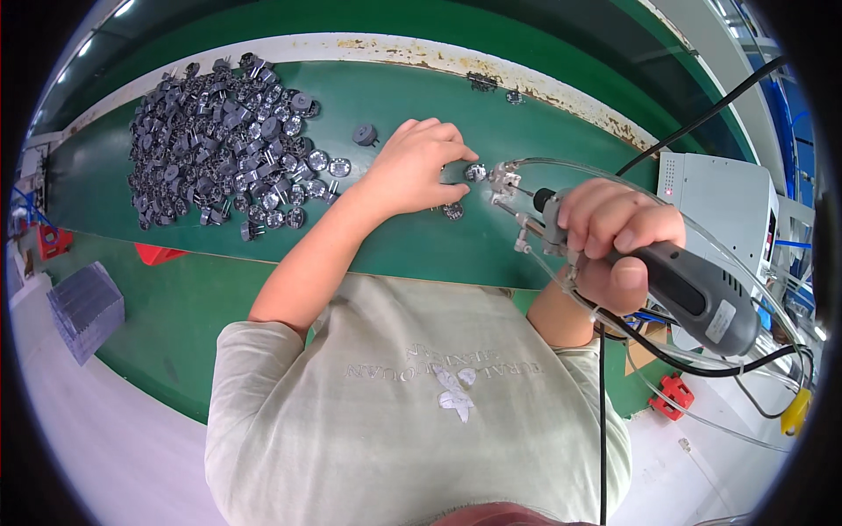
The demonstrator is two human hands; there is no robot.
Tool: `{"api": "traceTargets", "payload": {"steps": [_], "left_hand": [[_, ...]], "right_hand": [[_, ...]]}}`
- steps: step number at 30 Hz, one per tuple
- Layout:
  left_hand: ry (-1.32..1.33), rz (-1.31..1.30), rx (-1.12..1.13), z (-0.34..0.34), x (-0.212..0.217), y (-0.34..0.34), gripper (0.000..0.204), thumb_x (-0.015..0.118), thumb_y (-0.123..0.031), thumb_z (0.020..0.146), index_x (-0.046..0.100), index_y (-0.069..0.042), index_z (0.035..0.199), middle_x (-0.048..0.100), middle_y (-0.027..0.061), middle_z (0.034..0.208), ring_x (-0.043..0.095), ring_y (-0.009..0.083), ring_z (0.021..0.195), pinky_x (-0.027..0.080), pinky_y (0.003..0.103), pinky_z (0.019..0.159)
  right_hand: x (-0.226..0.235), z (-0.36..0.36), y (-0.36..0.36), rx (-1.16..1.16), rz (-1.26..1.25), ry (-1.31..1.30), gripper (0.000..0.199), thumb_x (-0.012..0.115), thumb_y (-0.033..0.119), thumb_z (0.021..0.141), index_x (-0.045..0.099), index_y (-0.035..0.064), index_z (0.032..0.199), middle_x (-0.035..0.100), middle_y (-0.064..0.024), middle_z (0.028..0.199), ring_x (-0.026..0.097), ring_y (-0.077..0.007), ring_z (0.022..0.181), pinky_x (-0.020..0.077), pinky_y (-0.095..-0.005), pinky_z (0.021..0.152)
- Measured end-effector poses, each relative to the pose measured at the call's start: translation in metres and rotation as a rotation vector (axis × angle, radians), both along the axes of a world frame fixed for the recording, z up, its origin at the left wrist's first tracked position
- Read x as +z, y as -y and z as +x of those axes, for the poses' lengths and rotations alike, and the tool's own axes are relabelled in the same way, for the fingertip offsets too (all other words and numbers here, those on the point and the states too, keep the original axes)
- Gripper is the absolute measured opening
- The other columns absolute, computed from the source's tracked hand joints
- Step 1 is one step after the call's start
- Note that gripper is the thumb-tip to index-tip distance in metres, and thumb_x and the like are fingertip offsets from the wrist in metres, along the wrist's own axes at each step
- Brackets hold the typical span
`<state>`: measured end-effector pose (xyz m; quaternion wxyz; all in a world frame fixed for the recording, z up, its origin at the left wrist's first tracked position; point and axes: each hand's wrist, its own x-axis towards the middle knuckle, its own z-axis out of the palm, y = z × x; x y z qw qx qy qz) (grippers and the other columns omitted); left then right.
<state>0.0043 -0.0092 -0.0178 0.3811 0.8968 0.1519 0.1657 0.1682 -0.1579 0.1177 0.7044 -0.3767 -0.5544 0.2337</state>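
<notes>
My left hand reaches over the green worktop with thumb and forefinger curved round a small round metal-and-black part. The part sits between the two fingertips, though their contact with it is hard to make out. My right hand is wrapped round a dark grey electric screwdriver. Its metal nozzle, fed by a clear tube, points left and stops just short of that part. A similar round part lies below my left thumb. A dark grey part with pins lies above my left wrist.
A large heap of dark grey parts with metal pins covers the left of the worktop. Two dark parts lie near the chipped white back ledge. At right stand a white machine box, cables and tubing. Red crates are on the floor.
</notes>
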Motion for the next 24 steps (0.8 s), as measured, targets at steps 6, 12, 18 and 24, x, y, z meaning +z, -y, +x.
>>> {"api": "traceTargets", "payload": {"steps": [6, 12, 18, 24], "left_hand": [[-0.030, -0.015, -0.002, 0.004, 0.004, 0.003, 0.033, 0.087, -0.027, 0.077, 0.081, -0.014, 0.106, 0.067, 0.0016, 0.101, 0.062, 0.0229, 0.103, 0.045, 0.039, 0.096], [-0.030, 0.016, 0.018, 0.004, 0.003, 0.005, 0.029, 0.086, -0.023, 0.077, 0.082, -0.015, 0.104, 0.066, 0.0008, 0.100, 0.062, 0.0223, 0.102, 0.044, 0.038, 0.094], [-0.005, 0.034, 0.032, 0.005, 0.002, 0.006, 0.029, 0.086, -0.022, 0.077, 0.082, -0.015, 0.105, 0.066, -0.0004, 0.100, 0.062, 0.0216, 0.102, 0.044, 0.038, 0.093], [-0.038, 0.066, 0.012, 0.006, 0.005, 0.006, 0.029, 0.085, -0.021, 0.077, 0.083, -0.016, 0.106, 0.066, -0.0014, 0.101, 0.062, 0.0210, 0.102, 0.044, 0.037, 0.091]], "right_hand": [[-0.026, 0.000, -0.001, 0.031, -0.037, -0.067, 0.026, 0.072, 0.026, 0.097, 0.053, 0.0074, 0.098, 0.058, -0.0063, 0.068, 0.057, -0.0208, 0.055, 0.0535, -0.0425, 0.058], [-0.031, 0.003, 0.000, 0.057, -0.046, -0.075, 0.026, 0.072, 0.025, 0.097, 0.054, 0.0071, 0.097, 0.059, -0.0065, 0.070, 0.059, -0.0214, 0.057, 0.0549, -0.0433, 0.059], [-0.032, 0.000, 0.000, 0.042, -0.046, -0.102, 0.028, 0.076, 0.023, 0.096, 0.054, 0.0060, 0.096, 0.060, -0.0068, 0.069, 0.059, -0.0211, 0.057, 0.0548, -0.0423, 0.059], [-0.031, -0.001, -0.001, 0.046, -0.062, -0.042, 0.024, 0.072, 0.022, 0.096, 0.054, 0.0063, 0.096, 0.058, -0.0065, 0.069, 0.060, -0.0218, 0.057, 0.0553, -0.0436, 0.059]]}}
